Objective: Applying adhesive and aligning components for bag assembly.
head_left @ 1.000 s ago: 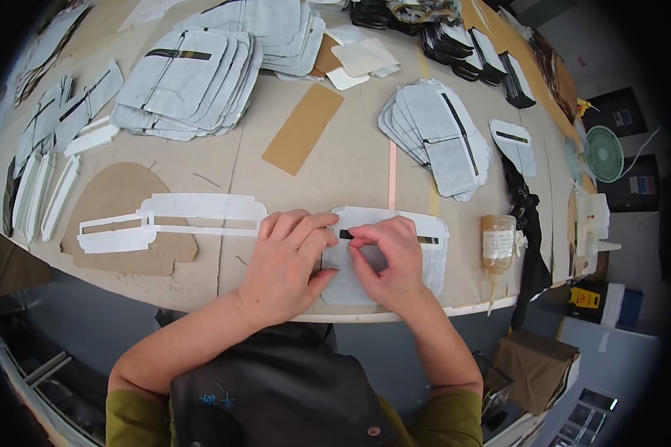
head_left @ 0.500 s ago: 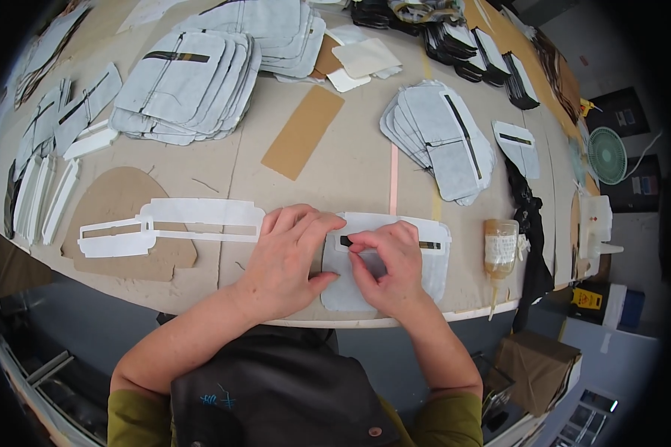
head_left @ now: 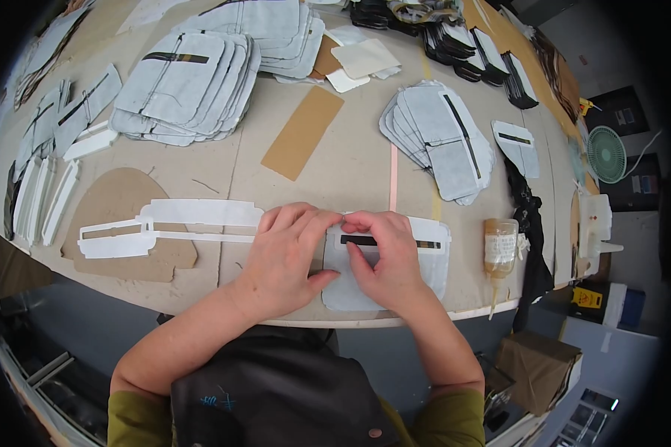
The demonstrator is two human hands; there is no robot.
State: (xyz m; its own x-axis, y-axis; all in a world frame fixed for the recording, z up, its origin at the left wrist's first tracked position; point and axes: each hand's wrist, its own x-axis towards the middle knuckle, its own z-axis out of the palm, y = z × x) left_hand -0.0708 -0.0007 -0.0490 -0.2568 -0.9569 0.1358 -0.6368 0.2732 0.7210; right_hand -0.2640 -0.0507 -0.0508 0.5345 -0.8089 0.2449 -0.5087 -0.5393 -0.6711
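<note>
A light grey fabric panel with rounded corners lies at the table's front edge. Across its upper part, a narrow slot framed in white shows a dark strip. My left hand rests over the panel's left edge, fingers stretched to its upper left corner and thumb apart. My right hand is on the panel, its fingertips at the top edge beside the left fingertips. Its thumb is spread away near the dark strip, and both hands look open. The fingers cover the upper left corner.
White slotted templates lie on brown card at the left. Stacks of grey panels stand behind, with another fanned stack at the right. A glue bottle and black cloth are right of my hands.
My right thumb and fingers have parted from their pinch at the slot's left end. The right fingertips have moved up to the panel's top edge. My left hand is almost unmoved.
</note>
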